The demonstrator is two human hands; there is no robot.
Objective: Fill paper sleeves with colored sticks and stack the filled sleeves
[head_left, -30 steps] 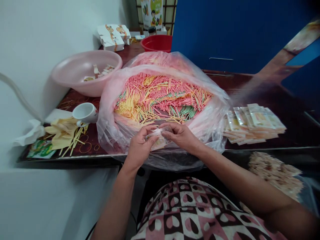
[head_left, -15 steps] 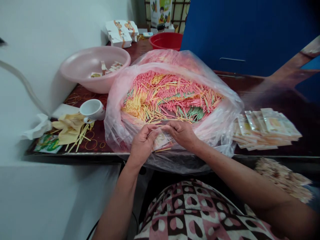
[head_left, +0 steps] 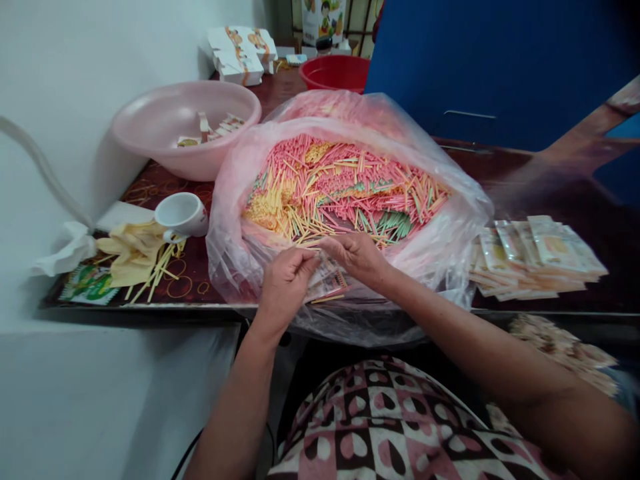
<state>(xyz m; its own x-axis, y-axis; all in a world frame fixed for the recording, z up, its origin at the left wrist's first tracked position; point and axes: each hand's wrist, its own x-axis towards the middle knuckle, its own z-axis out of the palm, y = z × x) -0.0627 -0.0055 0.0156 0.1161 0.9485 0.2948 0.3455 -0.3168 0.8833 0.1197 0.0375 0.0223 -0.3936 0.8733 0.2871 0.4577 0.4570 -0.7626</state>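
Over the front edge of a large clear plastic bag (head_left: 440, 260), my two hands meet fingertip to fingertip. Closed in a pinch, my left hand (head_left: 287, 280) has a grip too small to make out. My right hand (head_left: 359, 259) is also closed, thumb and forefinger together beside the left fingertips; what it pinches is hidden. Just below the fingers lies a small printed clear packet (head_left: 327, 283), partly covered by them, with thin sticks at its lower edge. Behind, the open bag is full of short thin sticks (head_left: 345, 180) in pink, yellow and green.
Flat clear packets (head_left: 543, 257) are piled at the right. Leftward stand a white cup (head_left: 181, 213), a yellow cloth-like piece (head_left: 135, 250), loose yellow sticks (head_left: 155, 277) and a pink basin (head_left: 185, 157) holding small packets. A red basin (head_left: 335, 70) and blue panel (head_left: 490, 60) are behind.
My right hand's fingers have lifted slightly and spread a little from the left fingertips, showing more of the packet. The view has shifted slightly.
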